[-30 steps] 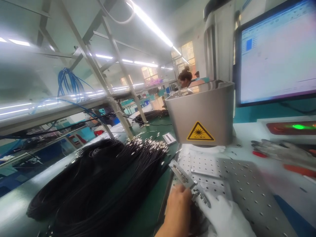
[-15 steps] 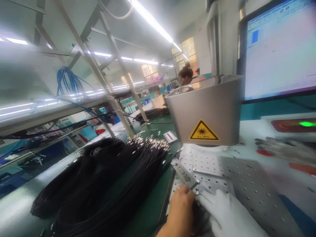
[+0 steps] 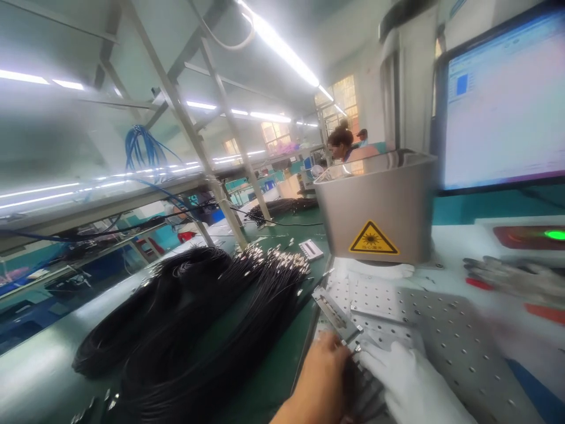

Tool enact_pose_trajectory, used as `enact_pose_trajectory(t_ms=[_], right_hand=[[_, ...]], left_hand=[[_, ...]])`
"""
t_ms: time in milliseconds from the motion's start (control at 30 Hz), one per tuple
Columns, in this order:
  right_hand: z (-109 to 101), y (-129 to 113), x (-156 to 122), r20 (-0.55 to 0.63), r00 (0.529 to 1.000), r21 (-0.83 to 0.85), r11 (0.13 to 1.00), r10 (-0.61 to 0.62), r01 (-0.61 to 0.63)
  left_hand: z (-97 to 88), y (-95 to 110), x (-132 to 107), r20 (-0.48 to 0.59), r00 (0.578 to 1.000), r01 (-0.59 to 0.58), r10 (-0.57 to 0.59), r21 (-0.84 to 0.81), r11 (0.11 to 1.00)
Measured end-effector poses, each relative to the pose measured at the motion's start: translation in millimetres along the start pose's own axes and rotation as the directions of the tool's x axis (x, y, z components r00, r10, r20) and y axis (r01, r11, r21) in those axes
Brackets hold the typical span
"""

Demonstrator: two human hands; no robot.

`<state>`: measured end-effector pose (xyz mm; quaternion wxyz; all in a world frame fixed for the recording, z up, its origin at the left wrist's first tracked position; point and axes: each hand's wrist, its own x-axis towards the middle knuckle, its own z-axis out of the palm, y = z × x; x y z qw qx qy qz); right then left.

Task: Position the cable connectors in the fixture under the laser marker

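Observation:
My left hand (image 3: 324, 368), bare, is closed with curled fingers at the near end of a slim metal fixture (image 3: 336, 315). What those fingers hold is hidden. Beside it my right hand (image 3: 406, 377), in a white glove, has its thumb and fingers drawn together. A small silvery piece (image 3: 357, 348) shows at the gloved fingertips, too small to name. The fixture lies slantwise on a perforated metal plate (image 3: 457, 330). To the left, thick bundles of black cables (image 3: 212, 353) with silvery ends lie on the green table (image 3: 276, 353).
A grey metal housing (image 3: 377, 206) with a laser warning sign (image 3: 374, 238) stands behind the plate. At right are a monitor (image 3: 507, 100), a green indicator light (image 3: 554, 235) and grey gloves (image 3: 514, 277). Metal posts (image 3: 225, 206) rise at left. A person (image 3: 342, 141) sits beyond the housing.
My view has shifted slightly, so the scene sits further right and a little lower. Both hands stay at the fixture's near end, with little visible change in their grip.

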<state>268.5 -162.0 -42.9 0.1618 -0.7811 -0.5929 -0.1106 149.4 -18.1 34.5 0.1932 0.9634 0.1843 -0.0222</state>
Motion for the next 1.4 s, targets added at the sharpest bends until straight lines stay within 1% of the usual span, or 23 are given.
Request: enact_pose_trajectory(t_ms=[33,100,167,267,333,400,533,633,667,733,767,800,833,900,1000,1067,1100,1167,1200,1233,1300,1333,1400], right_hand=[[-2,0,1,0.002,1.000,0.007,1.000,-0.002,0.002],[-9,-2,4,0.008,1.000,0.011,1.000,-0.026,0.026],[-18,-4,8,0.030,0.999,0.023,0.999,-0.042,0.041],[-26,-5,12,0.077,0.996,0.064,0.997,-0.040,0.036],[-27,-4,12,0.094,0.995,0.090,0.996,-0.015,0.007],[-25,-2,11,0.100,0.995,0.120,0.993,0.005,-0.018],[-15,2,9,0.118,0.992,0.165,0.986,-0.046,0.027],[-4,6,7,0.069,0.997,0.196,0.980,-0.039,0.025],[0,8,6,0.027,0.999,0.218,0.976,-0.025,0.019],[6,13,3,-0.114,0.992,0.279,0.960,0.060,-0.026],[8,16,1,-0.192,0.974,0.309,0.949,0.123,-0.060],[9,20,-1,-0.272,0.942,0.328,0.939,0.195,-0.100],[9,24,-2,-0.347,0.901,0.337,0.932,0.259,-0.138],[4,31,-5,-0.451,0.827,0.334,0.923,0.336,-0.192],[-10,34,-8,-0.565,0.736,0.336,0.919,0.373,-0.208],[-22,31,-11,-0.632,0.686,0.311,0.929,0.361,-0.203],[-27,28,-14,-0.659,0.671,0.286,0.938,0.340,-0.195],[-33,20,-21,-0.677,0.680,0.214,0.960,0.279,-0.181],[-33,15,-25,-0.673,0.698,0.162,0.970,0.244,-0.182],[-30,10,-29,-0.656,0.726,0.100,0.977,0.206,-0.187],[-21,0,-35,-0.578,0.810,-0.043,0.987,0.102,-0.156],[-14,-4,-37,-0.510,0.858,-0.094,0.988,0.061,-0.126],[-3,-10,-38,-0.363,0.931,-0.113,0.991,0.027,-0.073]], left_hand=[[-6.8,-3,4,-0.065,0.997,0.050,-0.052,-0.030,0.998],[-19.0,-9,15,-0.181,0.971,0.150,-0.155,-0.038,0.988],[-27.9,-14,28,-0.239,0.951,0.204,-0.198,-0.002,0.979],[-36.2,-19,47,-0.254,0.944,0.229,-0.211,0.045,0.972],[-39.6,-20,56,-0.264,0.936,0.261,-0.231,0.086,0.961],[-41.6,-22,62,-0.262,0.933,0.288,-0.247,0.131,0.949],[-44.2,-25,72,-0.244,0.940,0.291,-0.239,0.204,0.935],[-49.4,-24,75,-0.256,0.939,0.289,-0.231,0.220,0.932],[-52.1,-23,75,-0.263,0.938,0.287,-0.227,0.216,0.933],[-58.3,-17,70,-0.282,0.935,0.275,-0.214,0.201,0.940],[-61.3,-12,66,-0.294,0.934,0.265,-0.202,0.192,0.945],[-63.9,-7,60,-0.307,0.933,0.251,-0.187,0.185,0.950],[-65.9,1,53,-0.319,0.933,0.231,-0.166,0.178,0.957],[-67.9,17,37,-0.336,0.935,0.172,-0.110,0.161,0.972],[-67.6,44,10,-0.314,0.949,0.052,-0.010,0.125,0.991],[-66.8,55,-7,-0.253,0.967,-0.024,0.042,0.076,0.997],[-65.9,58,-15,-0.221,0.974,-0.040,0.050,0.050,0.998],[-60.7,54,-32,-0.180,0.983,-0.024,0.031,0.037,0.999],[-55.1,47,-40,-0.176,0.984,-0.007,0.018,0.062,0.998],[-47.1,38,-49,-0.186,0.983,0.007,0.015,0.115,0.993],[-23.4,15,-67,-0.248,0.968,0.022,0.051,0.286,0.958],[-9.0,3,-75,-0.303,0.950,0.047,0.081,0.393,0.918],[20.4,-19,-87,-0.448,0.878,0.142,0.170,0.582,0.800]])
